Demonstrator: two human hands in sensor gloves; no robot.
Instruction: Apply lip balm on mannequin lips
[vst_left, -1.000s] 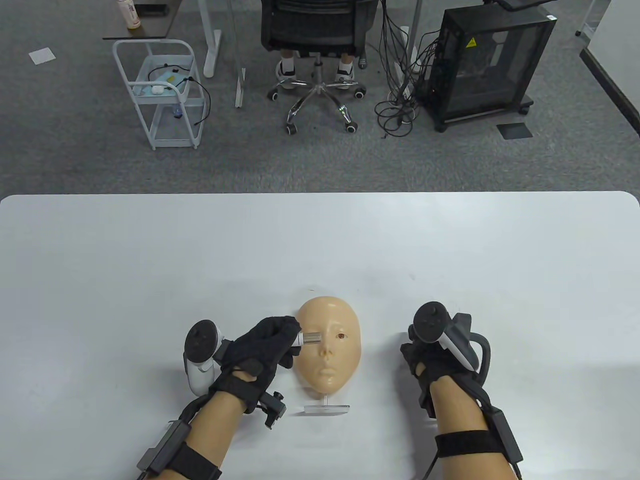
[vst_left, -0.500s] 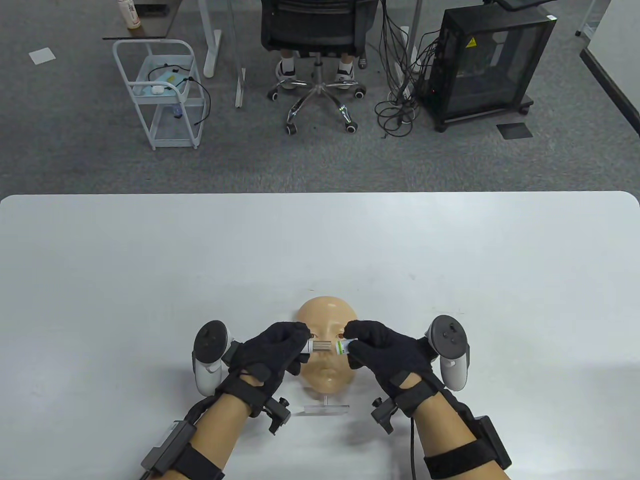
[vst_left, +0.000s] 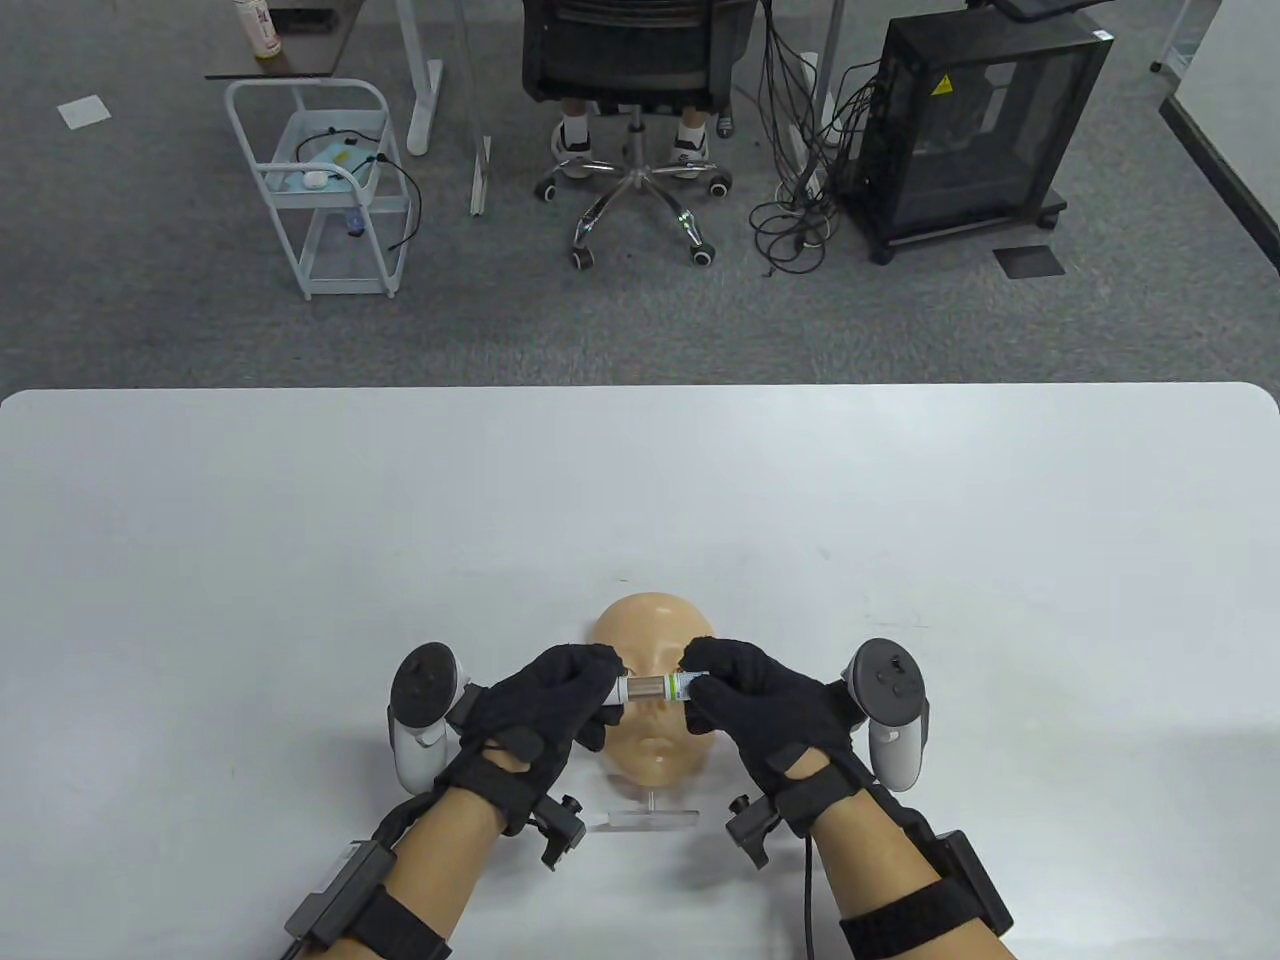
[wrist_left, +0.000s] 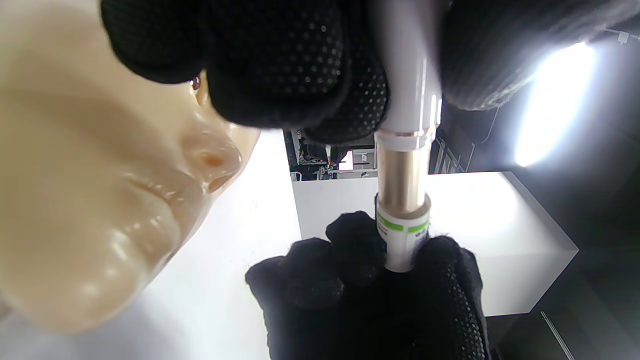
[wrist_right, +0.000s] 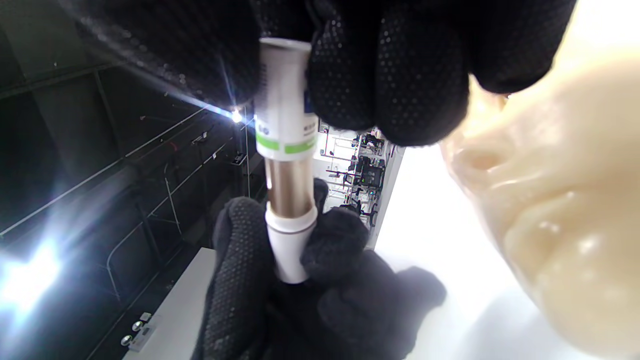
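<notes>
We are gripping the lip balm tube (vst_left: 648, 689) with our left hand (vst_left: 545, 705) and its cap (vst_left: 683, 687) with our right hand (vst_left: 760, 705), above the mannequin face (vst_left: 655, 745).

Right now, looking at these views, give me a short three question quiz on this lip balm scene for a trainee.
1. True or false: the left hand and right hand both grip the lip balm tube.
2. The tube is held: A) flat on the table, B) above the mannequin face, C) beside the clear stand.
3. Fill in: the white cap carries a ____ band.

Key: 1 true; 2 B; 3 green.
</notes>
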